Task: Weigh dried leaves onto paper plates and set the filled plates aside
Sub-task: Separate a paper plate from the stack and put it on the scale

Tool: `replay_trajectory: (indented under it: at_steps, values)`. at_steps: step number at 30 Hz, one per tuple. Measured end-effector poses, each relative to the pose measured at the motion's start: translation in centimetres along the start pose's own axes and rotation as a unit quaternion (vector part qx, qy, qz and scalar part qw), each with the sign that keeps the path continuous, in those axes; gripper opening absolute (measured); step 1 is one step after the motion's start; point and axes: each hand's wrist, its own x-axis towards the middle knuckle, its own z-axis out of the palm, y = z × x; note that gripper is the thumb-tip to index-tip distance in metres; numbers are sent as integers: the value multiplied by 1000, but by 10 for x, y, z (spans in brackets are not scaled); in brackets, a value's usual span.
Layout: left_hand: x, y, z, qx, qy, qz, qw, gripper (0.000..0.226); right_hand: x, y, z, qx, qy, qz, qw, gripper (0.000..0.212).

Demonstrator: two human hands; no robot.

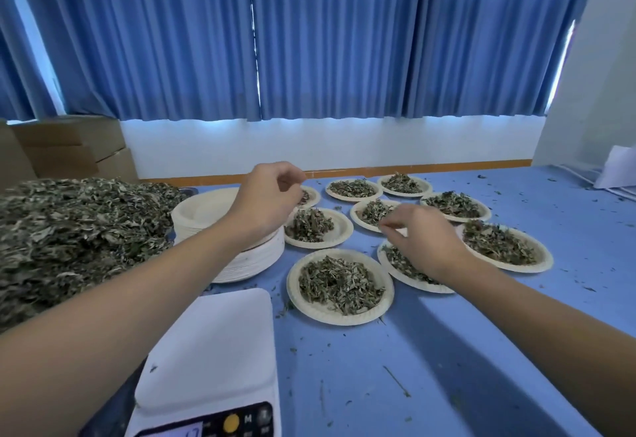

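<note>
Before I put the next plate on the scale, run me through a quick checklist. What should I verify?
1. Bare scale platform: ok.
2. Reachable stack of empty plates: ok.
3. Plentiful leaf pile: ok.
4. Zeroed display: cannot tell, cut off by the frame edge.
5. Free left hand and right hand: cannot tell, fingers curled.
6. Room on the table for the next filled plate: ok.

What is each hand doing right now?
Left hand: fingers curled; cannot tell whether it holds anything.
Right hand: fingertips pinched at a plate of leaves; hold cannot be told.
</note>
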Motion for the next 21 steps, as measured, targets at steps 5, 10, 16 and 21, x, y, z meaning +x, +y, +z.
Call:
replay_trajectory:
  at_steps: [5, 10, 16, 21]
  values:
    - [-7, -23, -29, 128, 7, 37, 991, 24, 31, -84, 13, 76, 26, -108, 991, 20]
    - [-17, -52, -61, 219, -42, 64, 973, 24, 62, -138, 15, 93, -1, -168, 982, 22]
    - [-27, -68, -97, 180, -116, 98, 972, 17, 82, -169, 17, 7, -130, -237, 963, 26]
    - [-30, -78, -116, 172, -146, 121, 967, 13, 93, -173, 16, 21, -160, -248, 955, 23]
